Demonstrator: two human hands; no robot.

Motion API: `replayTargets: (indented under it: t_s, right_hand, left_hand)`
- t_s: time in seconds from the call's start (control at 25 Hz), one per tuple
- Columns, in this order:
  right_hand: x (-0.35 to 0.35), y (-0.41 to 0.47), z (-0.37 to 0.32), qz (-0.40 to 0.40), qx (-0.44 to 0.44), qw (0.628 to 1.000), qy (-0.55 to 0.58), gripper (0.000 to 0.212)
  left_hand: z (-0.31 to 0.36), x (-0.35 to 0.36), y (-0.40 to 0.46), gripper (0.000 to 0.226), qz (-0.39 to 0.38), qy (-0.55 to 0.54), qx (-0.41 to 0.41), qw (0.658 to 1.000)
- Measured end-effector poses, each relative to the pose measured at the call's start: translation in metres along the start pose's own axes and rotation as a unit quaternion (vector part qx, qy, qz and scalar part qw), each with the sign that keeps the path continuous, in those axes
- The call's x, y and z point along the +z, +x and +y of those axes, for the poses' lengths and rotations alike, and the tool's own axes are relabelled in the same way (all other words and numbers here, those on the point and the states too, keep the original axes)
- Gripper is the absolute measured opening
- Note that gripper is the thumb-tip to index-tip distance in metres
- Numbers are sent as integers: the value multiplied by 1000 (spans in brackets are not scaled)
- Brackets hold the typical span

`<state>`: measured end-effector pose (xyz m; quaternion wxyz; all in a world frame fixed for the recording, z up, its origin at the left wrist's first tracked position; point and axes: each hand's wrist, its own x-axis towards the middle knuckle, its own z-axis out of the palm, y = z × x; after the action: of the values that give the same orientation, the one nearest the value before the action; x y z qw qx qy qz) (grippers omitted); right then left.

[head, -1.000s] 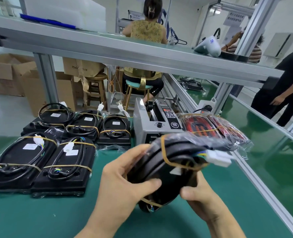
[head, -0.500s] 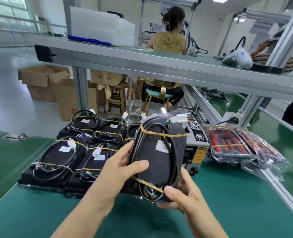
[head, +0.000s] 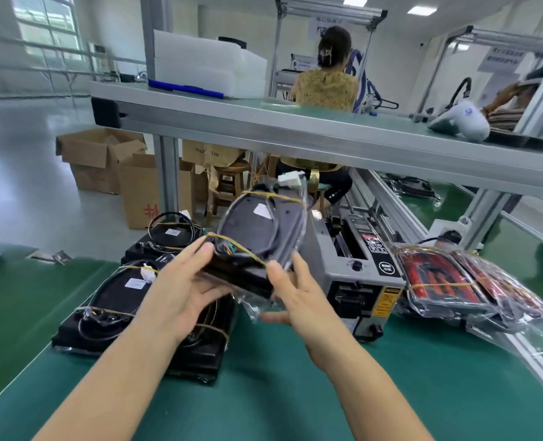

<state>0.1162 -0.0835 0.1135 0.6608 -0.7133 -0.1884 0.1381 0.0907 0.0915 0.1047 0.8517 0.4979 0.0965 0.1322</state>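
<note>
Bright, even: ceiling panels (head: 419,10) and window (head: 45,27) far beyond the grip. Glare on bags (head: 486,297) right of it. Blur on held unit (head: 257,230); frame edges bowed.

Head-worn, wide-angle, facing forward and down. Close above left hand (head: 181,291), 7 o'clock, right hand (head: 298,300), 6 o'clock, black unit (head: 251,227) centred
</note>
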Motion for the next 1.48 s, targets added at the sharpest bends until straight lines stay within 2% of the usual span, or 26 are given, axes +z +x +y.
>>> replayTargets:
  t_s: [0.12, 0.24, 0.36, 0.44, 0.56, 0.76, 0.92, 1.08, 1.28, 1.36, 1.48]
  right_hand:
    - [-14, -7, 7, 22, 7, 999, -43, 68]
    - [-38, -27, 29, 71, 21, 995, -60, 62]
    - [-58, -46, 49, 111, 46, 990, -70, 55]
    - [-68, -53, 58, 129, 58, 987, -74, 54]
    - [-79, -57, 64, 145, 68, 984, -81, 54]
    - [-77, -57, 64, 134, 55, 983, -113, 54]
    - [-71, -57, 62, 126, 47, 980, -143, 57]
    - [-73, -60, 65, 127, 49, 978, -157, 57]
    - [-95, -62, 67, 199, 48, 968, -142, 50]
    - [-110, -61, 64, 245, 43, 959, -139, 46]
    - [-135, -59, 60, 311, 44, 941, -122, 37]
  left_hand:
    - [11, -18, 38, 11, 75, -47, -29, 996]
    - [20, -33, 78, 12, 147, -64, -73, 984]
    - [14, -37, 102, 35, 196, -63, -113, 972]
    - [7, -37, 109, 34, 211, -45, -139, 967]
    - [0, -35, 116, 19, 221, -32, -157, 962]
    - [0, -36, 123, 31, 224, 1, -147, 963]
    - [2, -42, 123, 23, 223, 83, -147, 960]
    - [-4, -51, 131, 37, 272, 212, -106, 933]
    - [-10, -53, 135, 25, 287, 348, -31, 892]
    - [-12, -50, 131, 27, 285, 415, -18, 864]
    - [-7, -38, 118, 36, 310, 526, 38, 791]
